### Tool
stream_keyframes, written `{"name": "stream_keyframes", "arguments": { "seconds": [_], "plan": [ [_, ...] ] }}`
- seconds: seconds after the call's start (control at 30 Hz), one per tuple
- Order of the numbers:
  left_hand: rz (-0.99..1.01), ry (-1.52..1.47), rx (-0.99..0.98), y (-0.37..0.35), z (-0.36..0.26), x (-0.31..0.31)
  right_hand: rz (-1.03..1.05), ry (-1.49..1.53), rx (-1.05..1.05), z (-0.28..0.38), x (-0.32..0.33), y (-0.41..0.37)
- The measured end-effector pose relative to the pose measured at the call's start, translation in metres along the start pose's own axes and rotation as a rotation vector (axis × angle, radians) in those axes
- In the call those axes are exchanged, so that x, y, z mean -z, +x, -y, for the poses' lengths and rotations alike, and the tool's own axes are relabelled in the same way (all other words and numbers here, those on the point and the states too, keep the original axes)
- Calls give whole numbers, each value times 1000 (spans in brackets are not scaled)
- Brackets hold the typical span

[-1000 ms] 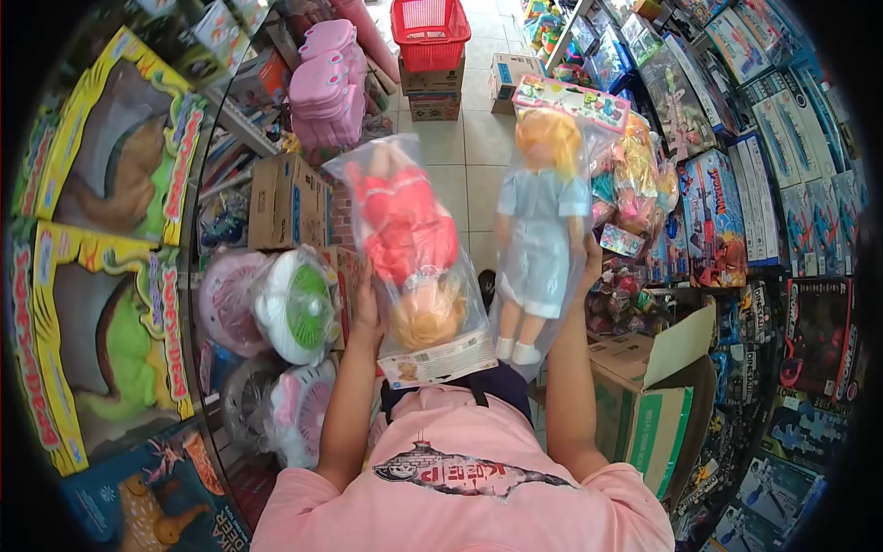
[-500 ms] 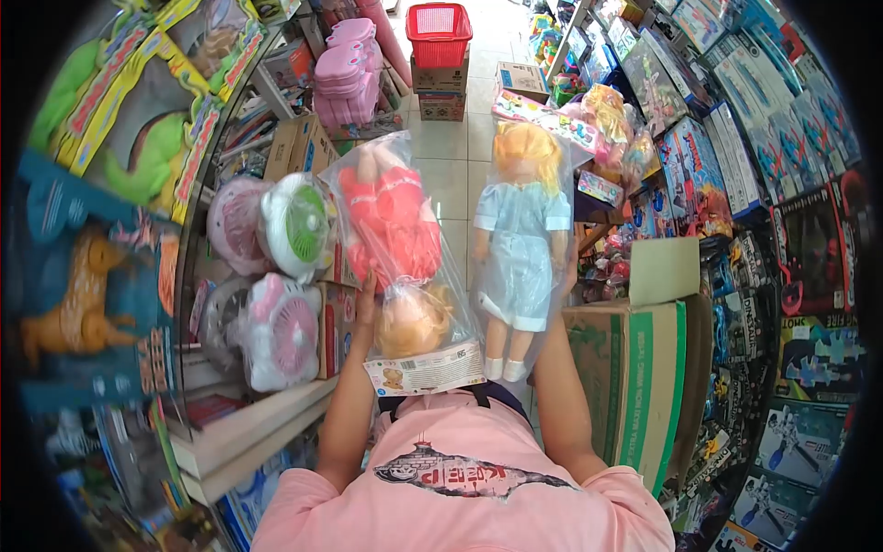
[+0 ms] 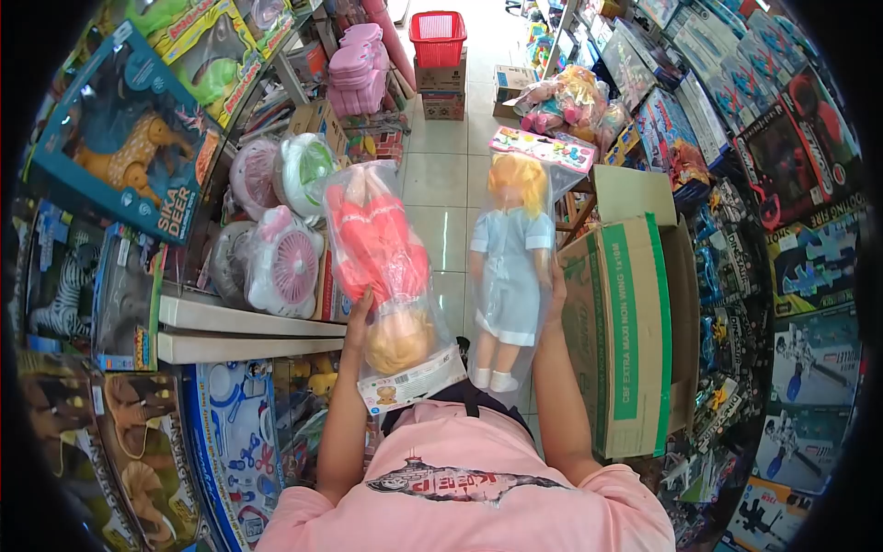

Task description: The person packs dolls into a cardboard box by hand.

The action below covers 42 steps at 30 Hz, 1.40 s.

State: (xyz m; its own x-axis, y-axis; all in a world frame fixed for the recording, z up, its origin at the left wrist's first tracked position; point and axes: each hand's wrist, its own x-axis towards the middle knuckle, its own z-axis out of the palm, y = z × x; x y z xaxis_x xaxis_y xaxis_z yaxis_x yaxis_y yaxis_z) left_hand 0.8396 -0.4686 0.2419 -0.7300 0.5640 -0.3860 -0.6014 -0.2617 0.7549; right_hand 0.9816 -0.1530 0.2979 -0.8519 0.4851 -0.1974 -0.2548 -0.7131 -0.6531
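In my left hand [image 3: 361,311] is a doll in a red outfit [image 3: 379,241], sealed in a clear plastic bag. It is turned head down, its blond head near my shirt, above a printed header card [image 3: 413,379]. My right hand [image 3: 556,293] grips the edge of a second bagged doll, in a pale blue dress [image 3: 509,262]. That doll's head points away from me, under a colourful header card [image 3: 541,148], and its white shoes point towards me. Both dolls are held side by side in front of my chest. My fingers are partly hidden behind the bags.
Wrapped toy fans [image 3: 287,262] stand at the left beside white shelf boards [image 3: 248,348]. A large open carton [image 3: 635,336] is close to my right arm. Bagged dolls [image 3: 568,103] lie farther up on the right. Ahead, a red basket [image 3: 438,39] sits on boxes along the tiled aisle [image 3: 437,189].
The view has shifted, bringing more of the boxed toys on the left into sight. Both dolls have come slightly lower and nearer to me, still in the same hands.
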Motion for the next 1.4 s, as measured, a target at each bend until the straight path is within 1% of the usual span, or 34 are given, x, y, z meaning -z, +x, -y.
{"name": "stream_keyframes", "arguments": {
  "seconds": [0.03,0.1,0.13,0.2,0.23,0.3,0.33,0.37,0.4,0.43,0.5,0.57,0.6,0.67,0.7,0.8,0.93,1.0,1.03,1.1,1.17,1.2,1.27,1.3,1.37,1.4],
  "plan": [
    [7,0,-5,-11,-5,-9,4,-2,8,-1,3,-11],
    [-98,226,-197,-33,-7,-27,48,147,-59,-3,9,-34],
    [-91,221,-200,-40,-2,-27,49,141,-52,0,-3,-52],
    [-81,205,-298,-59,9,-27,-42,113,-77,3,-23,-90],
    [-77,200,-286,-71,13,-29,-55,108,-76,-2,-18,-99],
    [-71,105,-312,-95,23,-31,-9,-205,-22,-10,-8,-112],
    [-59,98,-297,-100,32,-23,-18,-242,-56,-12,-9,-124],
    [-51,99,-239,-107,44,-10,-37,-252,-53,-16,-9,-134],
    [-44,100,-180,-116,52,-7,-23,-355,15,-19,-9,-145],
    [-36,92,-164,-122,60,-7,-6,-456,83,-22,-11,-155],
    [-57,61,-179,-135,71,-9,-58,-459,63,-21,-15,-179],
    [-37,35,-131,-140,86,-2,-48,-581,155,-14,-18,-200],
    [-20,13,-111,-140,85,-6,-60,-581,167,-7,-20,-207],
    [-1,30,-117,-146,85,-16,-55,-661,261,11,-22,-224],
    [0,40,-128,-148,85,-22,-67,-659,272,23,-27,-232],
    [54,72,-94,-142,89,-31,-118,-839,416,66,-32,-245],
    [101,107,-144,-135,92,-62,-169,-947,486,130,-49,-260],
    [110,147,-167,-129,98,-78,-194,-1067,622,162,-46,-266],
    [114,149,-166,-130,99,-90,-211,-1079,652,178,-51,-273],
    [128,162,-174,-133,100,-119,-297,-1156,772,208,-38,-280],
    [129,174,-218,-140,102,-153,-282,-1132,810,234,-23,-282],
    [130,188,-255,-141,104,-169,-275,-1134,855,248,-18,-284],
    [120,196,-268,-143,111,-196,-259,-1125,935,272,-3,-282],
    [118,203,-272,-144,116,-209,-253,-1117,930,282,6,-279],
    [98,216,-281,-145,129,-228,-212,-974,879,298,27,-271],
    [88,222,-290,-143,134,-238,-210,-964,880,302,39,-263]
  ]
}}
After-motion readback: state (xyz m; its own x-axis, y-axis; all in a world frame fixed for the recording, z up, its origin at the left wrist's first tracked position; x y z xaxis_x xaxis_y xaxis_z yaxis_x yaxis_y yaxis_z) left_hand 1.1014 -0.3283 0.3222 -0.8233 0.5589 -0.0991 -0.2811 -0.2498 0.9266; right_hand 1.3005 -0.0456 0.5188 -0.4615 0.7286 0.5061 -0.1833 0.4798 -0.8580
